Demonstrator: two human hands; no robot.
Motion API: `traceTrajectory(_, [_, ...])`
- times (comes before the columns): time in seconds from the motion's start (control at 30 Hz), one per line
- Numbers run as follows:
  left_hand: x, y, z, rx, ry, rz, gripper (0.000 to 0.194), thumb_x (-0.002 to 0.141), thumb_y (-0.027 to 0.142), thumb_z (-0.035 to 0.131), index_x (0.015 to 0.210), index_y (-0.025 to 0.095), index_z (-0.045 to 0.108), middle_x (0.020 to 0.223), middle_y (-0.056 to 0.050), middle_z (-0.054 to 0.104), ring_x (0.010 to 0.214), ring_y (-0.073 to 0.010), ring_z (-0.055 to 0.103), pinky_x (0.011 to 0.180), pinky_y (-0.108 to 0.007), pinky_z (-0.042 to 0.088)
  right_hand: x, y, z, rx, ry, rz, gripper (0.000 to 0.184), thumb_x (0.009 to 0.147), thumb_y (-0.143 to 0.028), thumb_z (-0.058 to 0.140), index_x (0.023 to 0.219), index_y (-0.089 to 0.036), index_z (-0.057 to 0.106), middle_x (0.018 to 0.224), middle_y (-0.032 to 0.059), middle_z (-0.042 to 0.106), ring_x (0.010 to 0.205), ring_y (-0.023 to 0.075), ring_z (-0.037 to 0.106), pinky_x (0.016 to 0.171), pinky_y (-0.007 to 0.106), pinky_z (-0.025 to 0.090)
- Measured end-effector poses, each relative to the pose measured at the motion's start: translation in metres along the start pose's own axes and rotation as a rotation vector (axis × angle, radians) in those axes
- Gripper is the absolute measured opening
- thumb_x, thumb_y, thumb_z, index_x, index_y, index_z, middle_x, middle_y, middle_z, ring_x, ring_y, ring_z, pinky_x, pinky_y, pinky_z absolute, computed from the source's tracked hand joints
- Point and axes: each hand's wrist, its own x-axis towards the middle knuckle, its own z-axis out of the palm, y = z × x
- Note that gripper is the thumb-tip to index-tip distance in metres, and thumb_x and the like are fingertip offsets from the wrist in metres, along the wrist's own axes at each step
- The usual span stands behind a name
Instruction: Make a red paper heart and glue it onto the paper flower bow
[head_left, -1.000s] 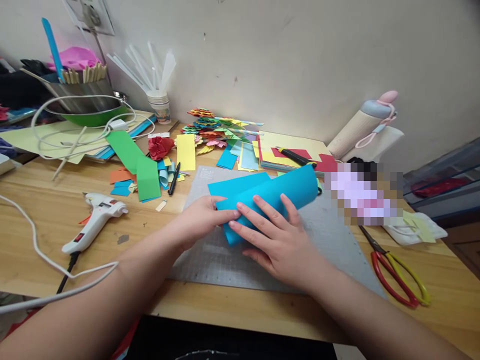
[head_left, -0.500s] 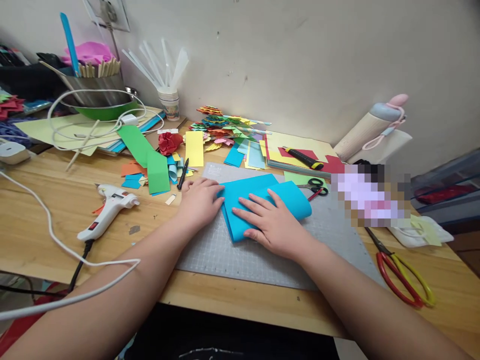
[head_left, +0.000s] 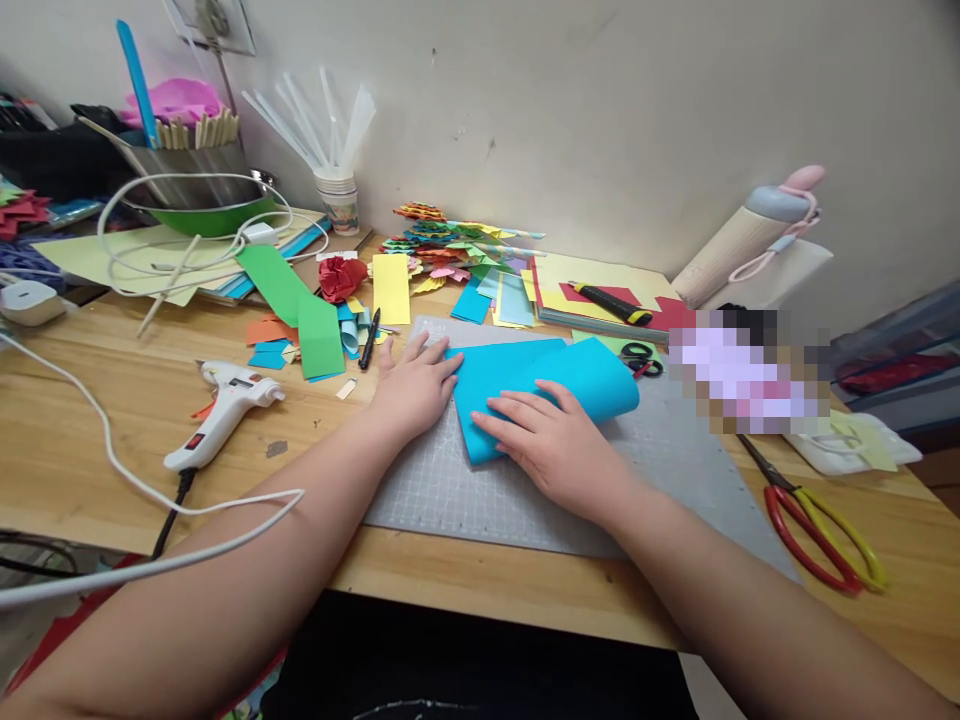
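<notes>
A sheet of blue paper [head_left: 510,365] lies on the grey cutting mat [head_left: 450,490], its right part curled over in a loose, uncreased fold. My right hand [head_left: 551,440] rests on the folded-over part with its fingers stretched out. At the sheet's left edge, my left hand [head_left: 420,385] lies with fingers spread, the fingertips at the paper's upper left corner. Behind the fold, black-handled scissors [head_left: 641,360] are partly hidden by the paper.
A white glue gun [head_left: 225,410] and its cable lie to the left. Red-and-yellow-handled scissors [head_left: 814,530] are at the right. A black pen [head_left: 370,340], green paper strips [head_left: 319,330], a yellow-black utility knife [head_left: 611,303] and paper flowers [head_left: 435,240] lie toward the wall.
The fold's lower left corner has shifted right and up, baring more of the sheet beneath. My right hand has moved slightly along with it; my left fingers have spread flatter.
</notes>
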Motion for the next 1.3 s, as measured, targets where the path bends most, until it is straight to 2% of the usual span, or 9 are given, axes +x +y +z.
traceTrajectory(0.2, [0.001, 0.001, -0.002, -0.011, -0.051, -0.047, 0.040, 0.096, 0.038, 0.033, 0.131, 0.035, 0.053, 0.149, 0.000, 0.040, 0.140, -0.0284, 0.028, 0.110, -0.063, 0.006, -0.005, 0.001, 0.007, 0.059, -0.142, 0.006, 0.047, 0.096, -0.052, 0.033, 0.141, -0.038, 0.038, 0.152, 0.0026, 0.032, 0.140, 0.0290, 0.029, 0.109, 0.062, 0.017])
traceTrajectory(0.4, [0.002, 0.002, -0.002, -0.027, -0.058, -0.058, 0.046, 0.091, 0.051, 0.040, 0.132, 0.034, 0.052, 0.148, -0.002, 0.041, 0.139, -0.0308, 0.029, 0.109, -0.065, 0.007, -0.005, 0.003, 0.013, 0.056, -0.180, 0.004, 0.054, 0.094, -0.060, 0.032, 0.142, -0.036, 0.037, 0.153, 0.0051, 0.031, 0.140, 0.0332, 0.026, 0.106, 0.068, 0.016])
traceTrajectory(0.57, [0.004, 0.001, 0.000, -0.045, -0.041, -0.062, 0.044, 0.091, 0.051, 0.043, 0.131, 0.035, 0.053, 0.148, -0.001, 0.042, 0.139, -0.0305, 0.030, 0.109, -0.064, 0.009, -0.004, 0.004, 0.014, 0.062, -0.142, -0.016, 0.058, 0.094, -0.060, 0.029, 0.144, -0.032, 0.035, 0.153, 0.0041, 0.030, 0.141, 0.0320, 0.024, 0.109, 0.066, 0.011])
traceTrajectory(0.67, [0.004, 0.002, 0.000, -0.052, -0.039, -0.069, 0.043, 0.091, 0.049, 0.044, 0.130, 0.034, 0.054, 0.146, -0.001, 0.044, 0.138, -0.0304, 0.031, 0.109, -0.063, 0.009, -0.005, 0.004, 0.011, 0.072, -0.124, -0.043, 0.054, 0.095, -0.057, 0.032, 0.144, -0.035, 0.033, 0.152, 0.0017, 0.033, 0.140, 0.0325, 0.026, 0.109, 0.067, 0.009])
traceTrajectory(0.77, [0.004, 0.003, 0.000, -0.060, -0.033, -0.072, 0.043, 0.090, 0.049, 0.046, 0.129, 0.034, 0.055, 0.146, -0.002, 0.044, 0.138, -0.0308, 0.031, 0.109, -0.063, 0.009, -0.006, 0.005, 0.007, 0.094, -0.148, -0.080, 0.048, 0.097, -0.053, 0.031, 0.142, -0.039, 0.035, 0.152, 0.0000, 0.033, 0.140, 0.0312, 0.026, 0.108, 0.068, 0.011])
traceTrajectory(0.87, [0.004, 0.001, 0.001, -0.064, -0.023, -0.078, 0.038, 0.093, 0.043, 0.043, 0.128, 0.036, 0.056, 0.146, -0.001, 0.045, 0.138, -0.0293, 0.032, 0.109, -0.063, 0.010, -0.008, 0.005, 0.006, 0.124, -0.186, -0.079, 0.048, 0.097, -0.054, 0.028, 0.141, -0.038, 0.037, 0.153, 0.0006, 0.031, 0.141, 0.0298, 0.026, 0.108, 0.068, 0.013])
traceTrajectory(0.97, [0.005, -0.003, 0.001, -0.059, 0.025, -0.096, 0.032, 0.094, 0.034, 0.043, 0.120, 0.038, 0.062, 0.145, 0.002, 0.046, 0.138, -0.0275, 0.032, 0.108, -0.062, 0.012, -0.008, 0.004, 0.006, 0.148, -0.206, -0.069, 0.049, 0.096, -0.055, 0.029, 0.142, -0.038, 0.036, 0.153, 0.0020, 0.029, 0.140, 0.0307, 0.026, 0.107, 0.068, 0.016])
traceTrajectory(1.13, [0.007, -0.006, 0.000, -0.086, 0.130, -0.109, 0.019, 0.087, 0.032, 0.057, 0.096, 0.038, 0.073, 0.136, 0.004, 0.056, 0.135, -0.0260, 0.037, 0.108, -0.059, 0.018, -0.005, 0.004, 0.007, 0.153, -0.202, -0.067, 0.047, 0.097, -0.053, 0.031, 0.141, -0.037, 0.038, 0.153, 0.0030, 0.030, 0.140, 0.0310, 0.027, 0.106, 0.069, 0.018])
traceTrajectory(1.3, [0.007, -0.004, 0.001, -0.114, 0.133, -0.167, 0.018, 0.086, 0.035, 0.058, 0.094, 0.039, 0.074, 0.132, 0.003, 0.059, 0.132, -0.0257, 0.040, 0.107, -0.056, 0.020, -0.004, 0.005, 0.008, 0.149, -0.199, -0.058, 0.047, 0.097, -0.054, 0.030, 0.140, -0.037, 0.039, 0.153, 0.0028, 0.030, 0.140, 0.0310, 0.027, 0.106, 0.068, 0.017])
